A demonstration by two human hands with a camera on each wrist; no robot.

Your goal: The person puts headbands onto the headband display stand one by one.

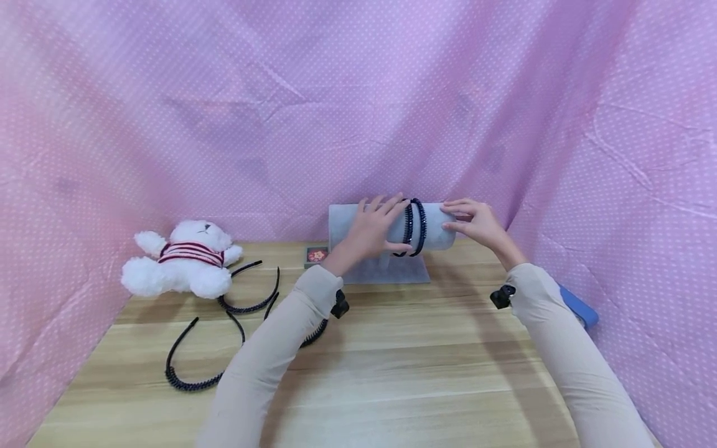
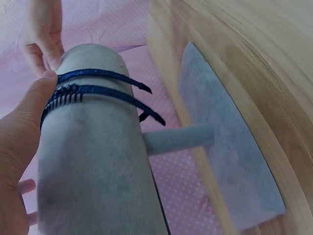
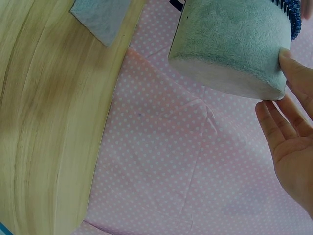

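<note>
Grey velvety fabric covers the display stand (image 1: 398, 274) at the desk's (image 1: 420, 367) far edge, two dark headbands (image 1: 422, 227) round its roll (image 1: 434, 225). The left hand (image 1: 371, 231), fingers spread wide, has its thumb against one; the right hand (image 1: 478, 223) holds the roll's end between thumb and fingertips. Only the right wrist view shows that flat end face; only the head view shows the white bear (image 1: 190, 274) by the desk's left edge.

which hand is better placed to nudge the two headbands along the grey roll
Left, I'd say: the left hand is over the grey roll, its thumb by the headbands, while the right hand is at the roll's end, apart from them.
</note>
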